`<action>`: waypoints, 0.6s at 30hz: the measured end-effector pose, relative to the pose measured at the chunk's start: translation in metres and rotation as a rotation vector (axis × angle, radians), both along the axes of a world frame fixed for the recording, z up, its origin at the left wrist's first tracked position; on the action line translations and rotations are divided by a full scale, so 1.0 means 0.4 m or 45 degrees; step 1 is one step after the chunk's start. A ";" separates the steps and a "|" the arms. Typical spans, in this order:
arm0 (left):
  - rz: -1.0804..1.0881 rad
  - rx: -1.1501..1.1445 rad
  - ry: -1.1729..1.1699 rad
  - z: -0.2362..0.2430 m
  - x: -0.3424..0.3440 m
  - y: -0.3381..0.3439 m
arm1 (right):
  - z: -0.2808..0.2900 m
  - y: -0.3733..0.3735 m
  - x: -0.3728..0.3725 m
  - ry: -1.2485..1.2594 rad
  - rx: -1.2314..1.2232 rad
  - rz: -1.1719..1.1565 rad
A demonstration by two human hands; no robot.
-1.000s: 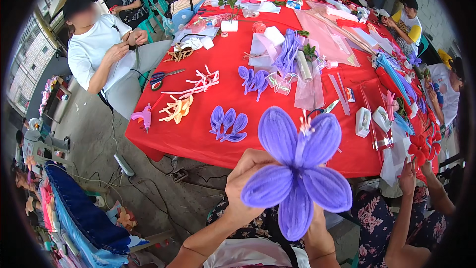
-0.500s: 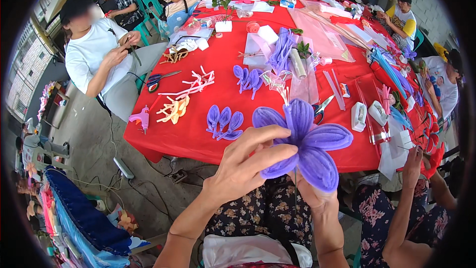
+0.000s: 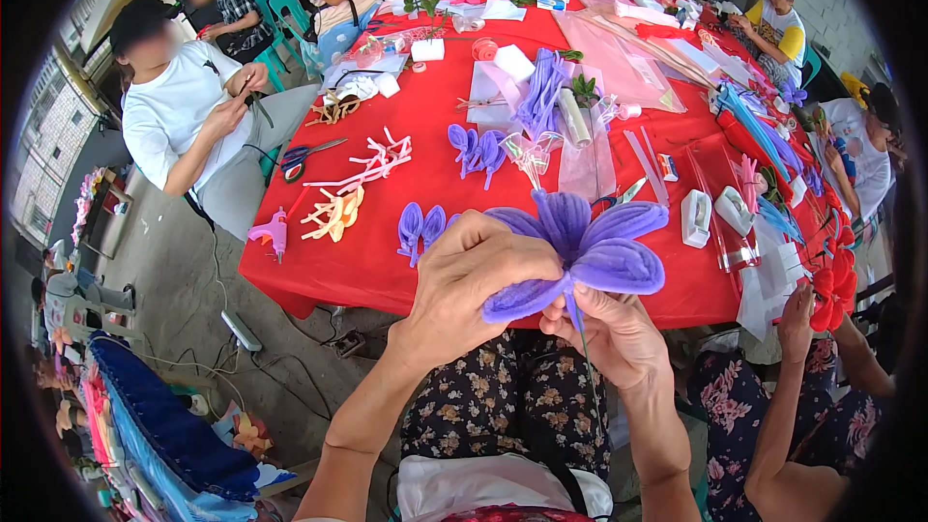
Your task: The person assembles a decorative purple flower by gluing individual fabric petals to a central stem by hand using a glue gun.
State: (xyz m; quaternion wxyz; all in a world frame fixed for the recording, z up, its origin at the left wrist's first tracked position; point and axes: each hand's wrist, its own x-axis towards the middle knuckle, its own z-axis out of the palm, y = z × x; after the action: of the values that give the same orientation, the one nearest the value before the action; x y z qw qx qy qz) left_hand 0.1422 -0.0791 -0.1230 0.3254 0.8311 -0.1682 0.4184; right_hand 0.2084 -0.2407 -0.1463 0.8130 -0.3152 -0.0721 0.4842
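Note:
Between my two hands is a purple fuzzy pipe-cleaner flower (image 3: 619, 265), with looped petals spread out and a thin green stem pointing down. My left hand (image 3: 474, 280) is closed on its near left petal by the flower's centre. The thumb and fingers of my right hand (image 3: 619, 340) pinch the flower's base, where a short purple end shows beside the stem. Just beyond my left hand, a purple petal group (image 3: 422, 228) lies partly hidden on the red tablecloth (image 3: 372, 275). Another purple petal cluster (image 3: 478, 151) is farther back.
A pink glue gun (image 3: 274, 232), scissors (image 3: 302, 160), cream petal pieces (image 3: 335, 216) and pink stems (image 3: 372, 164) lie to the left. Tape dispensers (image 3: 696, 217) and clear wrap are at right. Co-workers sit around the table; one person's hands (image 3: 798, 321) are close at my right.
The flower has tipped from facing me to a more side-on view. My left hand has closed at its petal, and my right hand has come into view pinching the base.

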 end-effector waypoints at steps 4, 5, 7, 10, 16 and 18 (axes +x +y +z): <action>0.016 0.056 0.006 0.008 -0.001 0.001 | 0.010 -0.010 0.010 -0.128 0.001 0.037; 0.011 0.058 0.013 0.009 -0.001 0.001 | 0.010 -0.010 0.009 -0.165 -0.004 0.025; -0.001 0.062 0.026 0.010 -0.001 0.002 | 0.009 -0.010 0.007 -0.239 -0.014 -0.002; 0.006 0.118 0.071 0.011 -0.011 -0.007 | 0.025 -0.007 -0.010 -0.487 -0.042 -0.193; 0.034 0.155 0.019 0.028 -0.042 -0.008 | -0.044 -0.029 -0.048 -0.895 -0.295 -0.671; 0.036 0.139 0.009 0.020 -0.060 0.008 | -0.075 -0.046 -0.048 -1.325 -0.505 -0.685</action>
State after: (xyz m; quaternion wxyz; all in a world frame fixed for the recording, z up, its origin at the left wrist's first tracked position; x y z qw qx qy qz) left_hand 0.1181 -0.0761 -0.1151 0.2740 0.8515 -0.1778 0.4103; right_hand 0.1892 -0.2591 -0.1763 0.6909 -0.6622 -0.2859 0.0493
